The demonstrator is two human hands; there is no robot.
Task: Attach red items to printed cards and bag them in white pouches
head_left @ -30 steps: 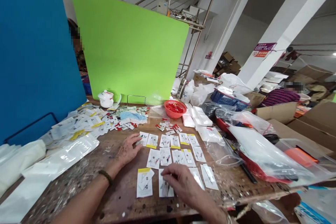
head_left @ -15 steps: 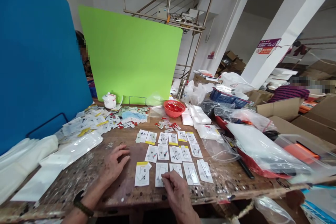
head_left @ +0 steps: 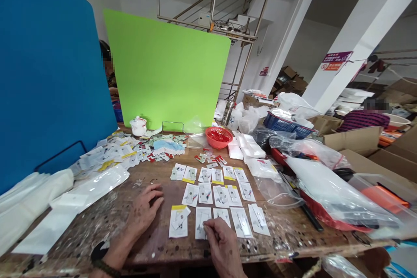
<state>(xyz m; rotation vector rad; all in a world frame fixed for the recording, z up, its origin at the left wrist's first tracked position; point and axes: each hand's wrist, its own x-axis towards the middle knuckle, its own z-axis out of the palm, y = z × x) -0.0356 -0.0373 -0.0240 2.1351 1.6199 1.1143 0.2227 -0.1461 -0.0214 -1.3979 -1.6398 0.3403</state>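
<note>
My left hand (head_left: 145,208) loosely spread over the table (head_left: 157,245), right hand (head_left: 223,239) part-hiding a white card (head_left: 200,221), whether pinching I cannot tell.

The one camera here rides on the worker's head, looking forward and down across the table (head_left: 156,239). The left hand (head_left: 145,208) and right hand (head_left: 223,243) come in low, fairly close to it; the green board (head_left: 169,69) stands farther off, ahead. It's a wide view, from the blue board (head_left: 48,74) at one side to the pillar (head_left: 361,30) at the other.
</note>
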